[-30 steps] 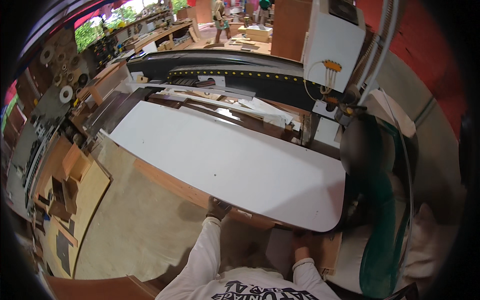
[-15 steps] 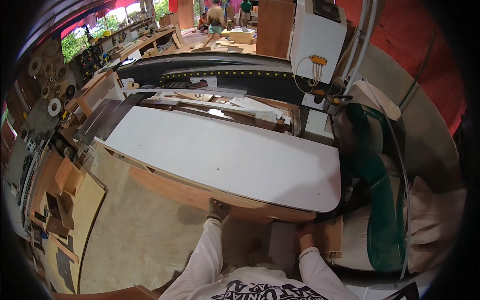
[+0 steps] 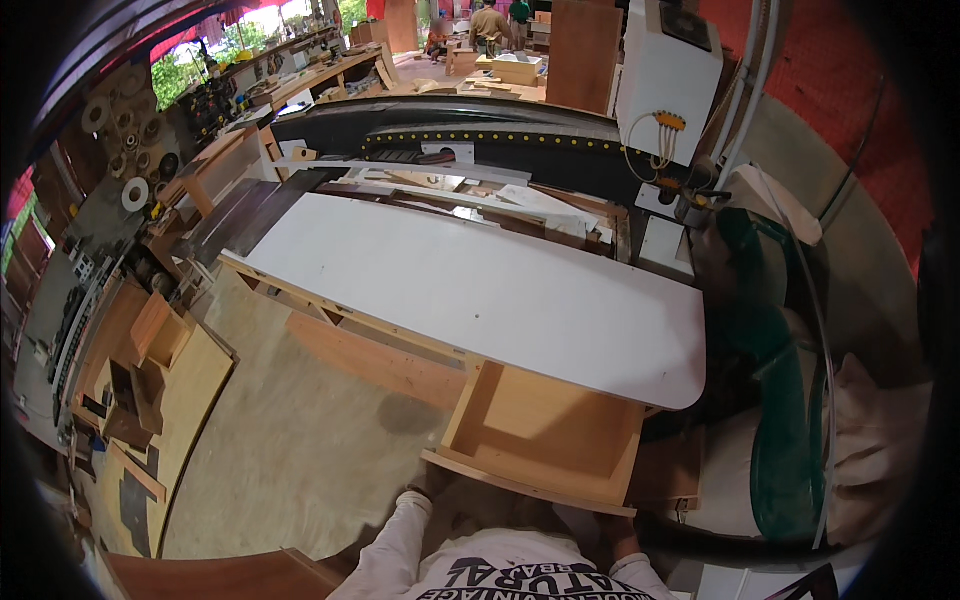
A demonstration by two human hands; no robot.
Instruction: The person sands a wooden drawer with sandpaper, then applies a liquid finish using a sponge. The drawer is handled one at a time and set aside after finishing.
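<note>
A long desk with a white top [image 3: 480, 290] and a rounded near-right corner lies across the middle. From its right part a light wooden drawer [image 3: 550, 420] stands pulled out toward me, with nothing seen inside. My left hand [image 3: 424, 483] is at the left end of the drawer front, closed on it; the fingers are mostly hidden behind the panel. At the front's right end my right hand [image 3: 620, 533] grips the lower edge, its fingers partly covered. An open bay [image 3: 340, 318] shows under the top to the drawer's left.
Behind the desk stands a black-railed machine [image 3: 490, 138] with a white housing [image 3: 665, 80]. A green and beige object [image 3: 785, 420] lies at the right. Boards and open boxes [image 3: 135, 400] line the left floor. People [image 3: 490, 25] are far off at the back.
The drawer has come out from under the white top toward me. Both hands have moved back toward my body with its front. My view has shifted slightly left.
</note>
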